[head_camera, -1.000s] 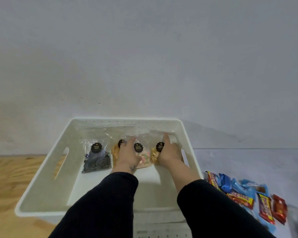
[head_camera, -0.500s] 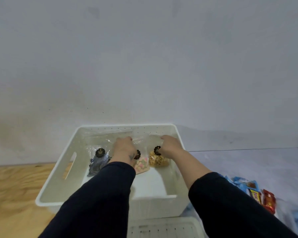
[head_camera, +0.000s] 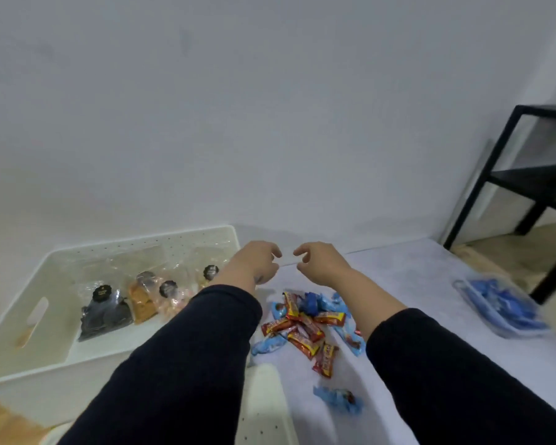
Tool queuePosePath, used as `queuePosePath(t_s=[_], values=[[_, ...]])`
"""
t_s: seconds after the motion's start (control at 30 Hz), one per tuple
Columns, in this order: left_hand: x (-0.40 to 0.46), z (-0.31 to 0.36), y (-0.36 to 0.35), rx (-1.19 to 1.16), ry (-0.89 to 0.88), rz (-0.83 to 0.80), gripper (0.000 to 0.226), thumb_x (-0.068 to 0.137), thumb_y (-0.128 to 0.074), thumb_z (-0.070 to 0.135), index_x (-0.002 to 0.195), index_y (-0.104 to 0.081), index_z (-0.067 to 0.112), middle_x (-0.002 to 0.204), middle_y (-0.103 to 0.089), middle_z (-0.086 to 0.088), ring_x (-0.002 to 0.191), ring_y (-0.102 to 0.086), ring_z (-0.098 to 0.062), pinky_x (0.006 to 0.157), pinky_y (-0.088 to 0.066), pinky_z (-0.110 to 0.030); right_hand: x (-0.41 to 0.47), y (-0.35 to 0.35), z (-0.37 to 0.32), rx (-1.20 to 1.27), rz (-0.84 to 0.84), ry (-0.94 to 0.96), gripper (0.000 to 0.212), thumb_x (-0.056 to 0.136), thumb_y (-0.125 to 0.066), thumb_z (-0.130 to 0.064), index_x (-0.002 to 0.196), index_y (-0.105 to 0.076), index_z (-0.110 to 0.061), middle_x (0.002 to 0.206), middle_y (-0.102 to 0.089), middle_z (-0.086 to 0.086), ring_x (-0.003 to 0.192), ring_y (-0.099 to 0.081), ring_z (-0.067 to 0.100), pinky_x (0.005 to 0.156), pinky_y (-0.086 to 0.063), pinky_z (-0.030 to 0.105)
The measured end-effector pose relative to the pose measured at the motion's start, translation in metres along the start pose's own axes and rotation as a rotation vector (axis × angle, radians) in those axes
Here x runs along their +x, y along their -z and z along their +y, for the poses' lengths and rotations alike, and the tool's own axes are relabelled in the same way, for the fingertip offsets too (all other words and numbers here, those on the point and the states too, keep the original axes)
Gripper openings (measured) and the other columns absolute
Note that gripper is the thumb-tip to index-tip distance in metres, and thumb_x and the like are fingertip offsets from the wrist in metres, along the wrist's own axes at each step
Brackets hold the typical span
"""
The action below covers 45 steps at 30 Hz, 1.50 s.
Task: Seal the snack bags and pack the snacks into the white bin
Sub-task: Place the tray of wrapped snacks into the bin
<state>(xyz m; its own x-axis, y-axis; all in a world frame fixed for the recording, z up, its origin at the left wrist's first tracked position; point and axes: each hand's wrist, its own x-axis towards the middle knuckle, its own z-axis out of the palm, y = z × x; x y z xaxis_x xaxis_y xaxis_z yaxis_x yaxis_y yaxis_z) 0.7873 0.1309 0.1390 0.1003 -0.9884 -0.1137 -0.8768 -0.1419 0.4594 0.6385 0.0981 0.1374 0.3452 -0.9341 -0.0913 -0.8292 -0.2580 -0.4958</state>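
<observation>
Both hands have left the white bin (head_camera: 61,319) at lower left: I'm watching left hand (head_camera: 254,263) and right hand (head_camera: 321,263) hovering loosely curled, holding nothing, above candy bars (head_camera: 305,329) pointing every way; snack bags (head_camera: 142,300) are leaning against the bin's far wall, tops pointing up-frame.

Both arms stretched out forward, hands hanging empty.

Left hand (head_camera: 254,263) and right hand (head_camera: 320,263) held up side by side, close together but not touching, fingertips pointing toward each other. Fingers loosely curled on both, gripping nothing. Wrists bent a bit, backs of the hands facing up. Dark long sleeves (head_camera: 187,354) covering both forearms, pushed back from the wrists.
</observation>
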Motion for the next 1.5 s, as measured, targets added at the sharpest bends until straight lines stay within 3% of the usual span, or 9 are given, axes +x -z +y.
queuePosePath(t_s=[0.37,0.6,0.77,0.9,1.03,1.2,1.27,1.37,1.5], values=[[-0.023,0.134,-0.179,-0.232,0.145,-0.170,0.040,0.091,-0.058,0.019,0.130,-0.054,0.015,0.133,-0.056,-0.011,0.122,-0.053,-0.025,0.105,-0.040,-0.030,-0.067,0.055,0.245,-0.076,-0.090,-0.194,0.036,0.090,-0.054,-0.018,0.126,-0.059,-0.021,0.133,-0.054,0.008,0.120,-0.053,0.023,0.101,-0.042,0.030],[-0.029,0.183,-0.244,-0.459,0.296,-0.164,0.060,0.095,-0.052,0.020,0.149,-0.026,0.026,0.145,-0.044,-0.012,0.127,-0.048,-0.031,0.105,-0.043,-0.046,-0.080,0.095,0.364,-0.060,0.003,-0.308,0.036,0.092,-0.051,-0.017,0.128,-0.056,-0.022,0.137,-0.051,0.010,0.125,-0.048,0.029,0.099,-0.041,0.032],[-0.016,0.193,-0.268,-0.485,0.318,-0.106,0.057,0.096,-0.047,0.019,0.148,-0.026,0.030,0.140,-0.051,-0.014,0.123,-0.052,-0.032,0.106,-0.042,-0.043,-0.078,0.109,0.427,-0.055,0.131,-0.462,0.039,0.094,-0.049,-0.029,0.132,-0.052,-0.030,0.143,-0.038,0.012,0.127,-0.039,0.035,0.104,-0.035,0.035],[-0.005,0.206,-0.280,-0.462,0.328,-0.059,0.055,0.098,-0.045,0.021,0.149,-0.026,0.027,0.144,-0.046,-0.013,0.123,-0.052,-0.029,0.098,-0.043,-0.030,-0.075,0.118,0.460,0.045,0.180,-0.572,0.045,0.095,-0.049,-0.033,0.140,-0.042,-0.031,0.148,-0.026,0.013,0.129,-0.037,0.037,0.107,-0.032,0.035],[0.002,0.221,-0.290,-0.521,0.340,-0.015,0.054,0.099,-0.044,0.019,0.149,-0.024,0.025,0.131,-0.057,-0.013,0.106,-0.060,-0.024,0.090,-0.049,-0.032,-0.067,0.115,0.482,0.334,0.243,-0.598,0.043,0.096,-0.046,-0.016,0.138,-0.048,-0.027,0.141,-0.044,0.014,0.118,-0.053,0.031,0.105,-0.043,0.038],[0.007,0.230,-0.295,-0.540,0.366,-0.005,0.055,0.098,-0.045,0.019,0.149,-0.024,0.026,0.136,-0.054,-0.012,0.113,-0.058,-0.025,0.090,-0.051,-0.035,-0.068,0.110,0.483,0.886,0.381,-0.776,0.044,0.097,-0.042,-0.001,0.130,-0.056,-0.026,0.121,-0.058,0.003,0.083,-0.063,0.021,0.078,-0.058,0.037],[0.010,0.232,-0.297,-0.551,0.381,-0.005,0.055,0.098,-0.046,0.019,0.149,-0.024,0.026,0.140,-0.050,-0.012,0.118,-0.056,-0.027,0.092,-0.051,-0.036,-0.068,0.111,0.479,0.995,0.407,-0.807,0.045,0.096,-0.042,0.002,0.130,-0.056,-0.025,0.127,-0.056,0.004,0.075,-0.063,0.021,0.071,-0.059,0.037],[0.015,0.237,-0.299,-0.588,0.388,-0.020,0.057,0.097,-0.048,0.019,0.148,-0.024,0.027,0.143,-0.047,-0.013,0.122,-0.054,-0.030,0.094,-0.052,-0.040,-0.072,0.118,0.466,1.063,0.418,-0.775,0.044,0.096,-0.044,0.002,0.130,-0.057,-0.024,0.132,-0.055,0.006,0.074,-0.064,0.019,0.062,-0.059,0.035],[0.018,0.247,-0.295,-0.632,0.374,-0.057,0.058,0.096,-0.050,0.022,0.148,-0.024,0.026,0.144,-0.047,-0.014,0.121,-0.055,-0.031,0.094,-0.053,-0.044,-0.078,0.129,0.443,1.094,0.380,-0.659,0.042,0.095,-0.049,-0.004,0.132,-0.054,-0.025,0.135,-0.054,0.005,0.087,-0.068,0.020,0.057,-0.060,0.030]])
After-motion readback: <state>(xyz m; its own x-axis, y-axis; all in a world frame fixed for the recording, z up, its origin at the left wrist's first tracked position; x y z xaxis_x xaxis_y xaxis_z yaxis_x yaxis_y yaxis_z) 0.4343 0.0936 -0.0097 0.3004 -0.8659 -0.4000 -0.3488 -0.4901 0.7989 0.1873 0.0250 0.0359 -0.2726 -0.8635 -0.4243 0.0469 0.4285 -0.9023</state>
